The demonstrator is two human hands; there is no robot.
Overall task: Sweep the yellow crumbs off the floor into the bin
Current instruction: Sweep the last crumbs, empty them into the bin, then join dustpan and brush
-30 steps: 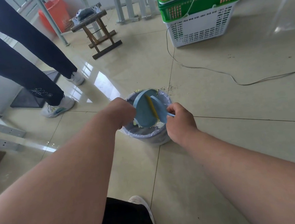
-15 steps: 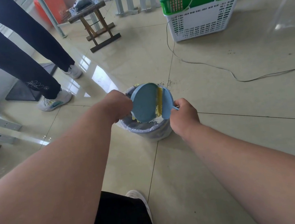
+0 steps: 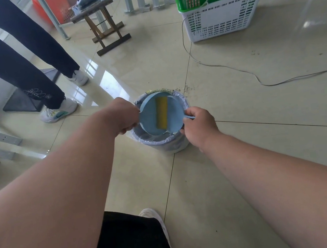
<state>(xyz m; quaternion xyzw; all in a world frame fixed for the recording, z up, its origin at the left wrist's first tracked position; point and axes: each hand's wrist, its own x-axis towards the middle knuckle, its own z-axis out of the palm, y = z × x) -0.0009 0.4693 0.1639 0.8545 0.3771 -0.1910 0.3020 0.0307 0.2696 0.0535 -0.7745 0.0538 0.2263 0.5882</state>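
Since the earlier frame the dustpan (image 3: 157,114) has turned flat-on over the bin (image 3: 167,142). My left hand (image 3: 125,116) fists its handle; right hand (image 3: 198,123) grips the yellow-bristled brush (image 3: 162,112). Keep both inside the rim, brush downward, lest crumbs spill.

Bright daylight from the upper left throws white glare streaks across the glossy beige tiled floor (image 3: 239,114). Shadows are soft. Wide-angle distortion bends the frame edges, and the forearms along the bottom look slightly soft.
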